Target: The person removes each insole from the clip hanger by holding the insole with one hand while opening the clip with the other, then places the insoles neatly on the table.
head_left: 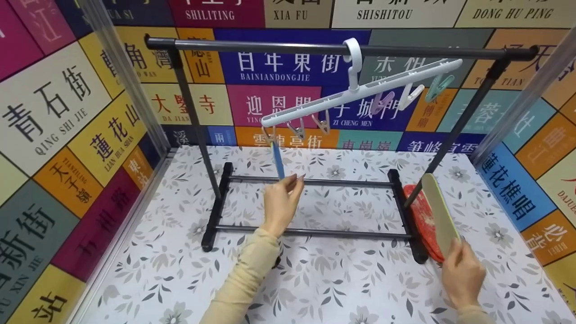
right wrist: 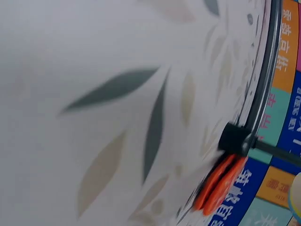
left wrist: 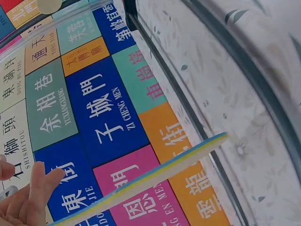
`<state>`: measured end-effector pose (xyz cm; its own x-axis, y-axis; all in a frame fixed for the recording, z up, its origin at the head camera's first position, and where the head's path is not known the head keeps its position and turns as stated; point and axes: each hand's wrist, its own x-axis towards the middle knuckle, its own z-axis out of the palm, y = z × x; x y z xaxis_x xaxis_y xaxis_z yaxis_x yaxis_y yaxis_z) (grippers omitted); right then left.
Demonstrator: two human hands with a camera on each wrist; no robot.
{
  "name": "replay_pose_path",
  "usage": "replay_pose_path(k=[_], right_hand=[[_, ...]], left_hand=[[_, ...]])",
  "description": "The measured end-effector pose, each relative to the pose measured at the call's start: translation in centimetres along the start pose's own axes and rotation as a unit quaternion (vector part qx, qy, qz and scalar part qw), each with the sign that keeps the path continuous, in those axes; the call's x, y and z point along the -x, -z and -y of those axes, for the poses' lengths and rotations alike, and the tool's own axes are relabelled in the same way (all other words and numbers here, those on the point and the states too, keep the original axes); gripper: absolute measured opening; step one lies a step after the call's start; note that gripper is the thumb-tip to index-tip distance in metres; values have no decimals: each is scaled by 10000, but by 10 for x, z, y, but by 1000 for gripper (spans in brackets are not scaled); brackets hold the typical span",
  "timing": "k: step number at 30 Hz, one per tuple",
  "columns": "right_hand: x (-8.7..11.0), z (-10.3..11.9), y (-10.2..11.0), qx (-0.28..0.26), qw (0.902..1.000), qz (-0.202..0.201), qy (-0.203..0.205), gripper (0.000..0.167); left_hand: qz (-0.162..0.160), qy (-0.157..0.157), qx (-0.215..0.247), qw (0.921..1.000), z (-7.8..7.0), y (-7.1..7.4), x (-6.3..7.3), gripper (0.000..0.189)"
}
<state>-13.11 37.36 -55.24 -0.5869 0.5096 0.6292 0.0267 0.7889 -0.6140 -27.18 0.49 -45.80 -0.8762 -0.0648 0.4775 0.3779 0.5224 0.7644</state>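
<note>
A blue-and-yellow-edged insole (head_left: 277, 159) hangs edge-on from a clip at the left end of the white clip hanger (head_left: 310, 104). My left hand (head_left: 280, 204) is in front of its lower part, fingers loosely bent; whether they touch it cannot be told. In the left wrist view, the hand (left wrist: 28, 200) appears beside the hanging insole (left wrist: 155, 174). My right hand (head_left: 463, 272) grips the lower end of another insole (head_left: 436, 209), pale-faced with a yellow edge, held upright. Only a sliver of this insole (right wrist: 296, 197) enters the right wrist view.
The hanger hooks over the top bar (head_left: 270, 45) of a black rack on a floral tabletop (head_left: 337, 279). Several clips line the hanger, including a green clip (head_left: 440, 87) at its right. Red, sole-shaped items (head_left: 418, 216) lie by the rack's right foot (head_left: 418, 252). Sign-printed walls surround the table.
</note>
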Motion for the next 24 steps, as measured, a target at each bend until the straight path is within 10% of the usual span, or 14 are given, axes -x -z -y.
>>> replay_pose_path(k=[10,24], right_hand=[[-16,-53,20,834,9927,487,-727,38],[-51,-85,12,2087,9479,2284,-756,42]], left_hand=[[115,-99,-116,9998,7,1,20,29],[318,36,87,9995,12,7,38,25]])
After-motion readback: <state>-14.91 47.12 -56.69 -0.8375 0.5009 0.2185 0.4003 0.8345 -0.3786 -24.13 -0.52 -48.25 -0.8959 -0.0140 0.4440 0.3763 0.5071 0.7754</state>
